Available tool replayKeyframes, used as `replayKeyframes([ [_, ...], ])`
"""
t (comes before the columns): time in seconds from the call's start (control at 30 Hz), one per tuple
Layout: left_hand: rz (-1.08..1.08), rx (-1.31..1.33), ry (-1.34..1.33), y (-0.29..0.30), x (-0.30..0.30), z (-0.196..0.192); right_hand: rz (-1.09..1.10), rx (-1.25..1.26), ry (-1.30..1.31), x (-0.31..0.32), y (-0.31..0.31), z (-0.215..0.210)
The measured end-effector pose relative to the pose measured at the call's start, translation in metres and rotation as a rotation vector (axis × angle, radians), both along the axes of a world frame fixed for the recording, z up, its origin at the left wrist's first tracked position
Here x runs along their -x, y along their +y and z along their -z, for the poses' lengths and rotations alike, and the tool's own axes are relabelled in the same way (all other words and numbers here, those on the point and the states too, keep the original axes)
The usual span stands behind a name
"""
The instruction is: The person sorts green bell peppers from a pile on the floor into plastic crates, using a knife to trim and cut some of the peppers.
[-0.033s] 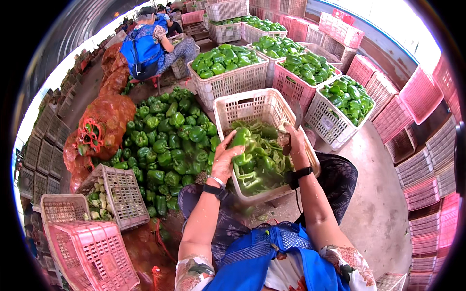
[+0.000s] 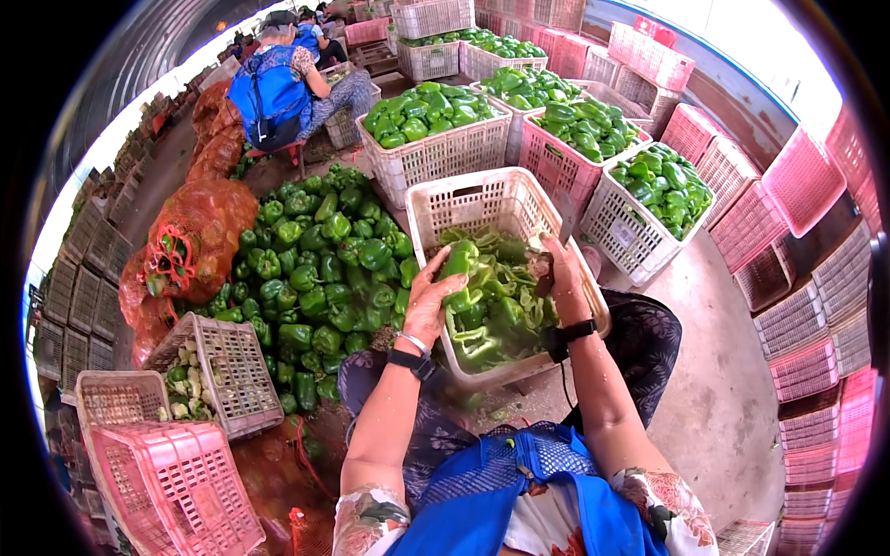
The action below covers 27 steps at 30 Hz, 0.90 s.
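Observation:
A green bell pepper (image 2: 458, 260) is gripped by my left hand (image 2: 428, 302), its fingers wrapped round the near side, over a white plastic crate (image 2: 489, 378) between my knees. My right hand (image 2: 567, 285), across the crate, is closed round a knife (image 2: 567, 215) whose grey blade points up and away; the handle is mostly hidden. Beside those fingers is a pale brownish clump (image 2: 539, 266), perhaps a seedy pepper core. Cut green pepper pieces (image 2: 505, 315) fill the lower part of the crate under both hands.
Whole peppers (image 2: 311, 278) lie heaped at my left, beside orange mesh sacks (image 2: 209, 222). Crates of peppers (image 2: 426, 162) stand ahead. A tipped crate (image 2: 236, 371) holds pale cores, near a pink crate (image 2: 181, 477). Stacked crates (image 2: 807, 371) line the right. A co-worker (image 2: 278, 93) sits far left.

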<state>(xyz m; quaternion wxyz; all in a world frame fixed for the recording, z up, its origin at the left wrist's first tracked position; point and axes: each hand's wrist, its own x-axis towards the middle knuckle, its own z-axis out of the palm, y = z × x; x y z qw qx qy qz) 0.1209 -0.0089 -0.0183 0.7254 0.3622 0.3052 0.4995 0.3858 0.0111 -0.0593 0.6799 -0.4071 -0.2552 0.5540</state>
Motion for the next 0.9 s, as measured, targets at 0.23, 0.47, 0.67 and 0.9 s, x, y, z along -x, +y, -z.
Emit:
replayKeyframes([
  [0.23, -0.244, -0.093, 0.245, -0.006, 0.000, 0.019, -0.079, -0.123, -0.256, 0.070, -0.066, -0.055],
  [0.47, -0.465, -0.153, -0.105, 0.013, -0.004, 0.029, 0.273, -0.425, 0.130, 0.133, -0.051, -0.216],
  [0.67, -0.698, -0.287, -0.465, 0.003, 0.104, -0.030, -0.622, -0.526, -0.539, 0.338, -0.056, -0.246],
  [0.9, -1.136, -0.119, -0.122, -0.060, 0.270, 0.052, -0.634, -0.469, -0.498, 0.294, -0.053, -0.175],
])
